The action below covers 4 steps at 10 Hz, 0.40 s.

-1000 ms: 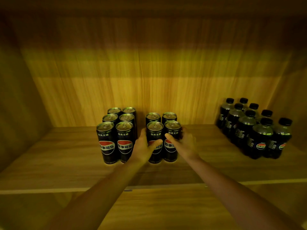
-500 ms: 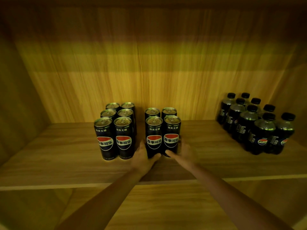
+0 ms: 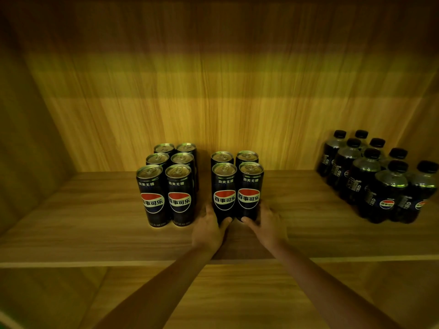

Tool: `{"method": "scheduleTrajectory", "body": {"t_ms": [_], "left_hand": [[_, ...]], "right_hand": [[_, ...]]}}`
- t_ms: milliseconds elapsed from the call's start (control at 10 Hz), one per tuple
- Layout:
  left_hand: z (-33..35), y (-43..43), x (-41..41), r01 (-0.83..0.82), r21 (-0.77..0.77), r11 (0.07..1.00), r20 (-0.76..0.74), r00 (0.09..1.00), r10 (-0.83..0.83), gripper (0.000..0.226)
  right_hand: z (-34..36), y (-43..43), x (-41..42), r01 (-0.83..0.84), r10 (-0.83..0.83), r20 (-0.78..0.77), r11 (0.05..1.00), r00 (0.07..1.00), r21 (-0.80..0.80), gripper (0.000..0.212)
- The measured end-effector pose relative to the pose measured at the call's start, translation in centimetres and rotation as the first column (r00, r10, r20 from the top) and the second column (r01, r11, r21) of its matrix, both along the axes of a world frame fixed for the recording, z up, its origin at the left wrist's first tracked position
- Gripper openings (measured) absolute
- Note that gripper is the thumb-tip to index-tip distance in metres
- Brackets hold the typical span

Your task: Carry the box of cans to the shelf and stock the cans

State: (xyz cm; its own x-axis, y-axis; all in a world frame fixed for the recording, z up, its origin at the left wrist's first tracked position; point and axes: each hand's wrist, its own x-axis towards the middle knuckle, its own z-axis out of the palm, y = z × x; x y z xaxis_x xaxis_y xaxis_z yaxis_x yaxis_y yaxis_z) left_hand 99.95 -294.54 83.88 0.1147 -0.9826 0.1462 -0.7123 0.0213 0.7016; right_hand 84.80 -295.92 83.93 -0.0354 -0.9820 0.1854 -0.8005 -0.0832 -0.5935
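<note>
A cluster of dark bottles [image 3: 377, 176] with black caps stands upright at far right.

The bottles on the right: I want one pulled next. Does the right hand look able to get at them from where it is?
Probably yes: the right hand rests at the front cans, and bare shelf lies between it and the bottles.

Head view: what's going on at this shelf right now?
A person is stocking cans on a wooden shelf. The left hand and right hand cup the bases of the front two cans in a block of four. A block of six cans stands just left; dark bottles sit far right.
</note>
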Motion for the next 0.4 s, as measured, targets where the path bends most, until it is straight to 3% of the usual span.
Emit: {"method": "scheduleTrajectory", "body": {"t_ms": [200, 400], "left_hand": [[0.0, -0.1, 0.0, 0.003, -0.028, 1.0, 0.018, 1.0, -0.003, 0.067], [1.1, 0.9, 0.4, 0.035, -0.045, 0.998, -0.081, 0.996, -0.039, 0.08]], "right_hand": [[-0.3, 0.0, 0.3, -0.008, 0.009, -0.015, 1.0, 1.0, 0.009, 0.061], [2.5, 0.9, -0.8, -0.011, -0.021, 0.168, 0.982, 0.986, 0.186, 0.085]]}}
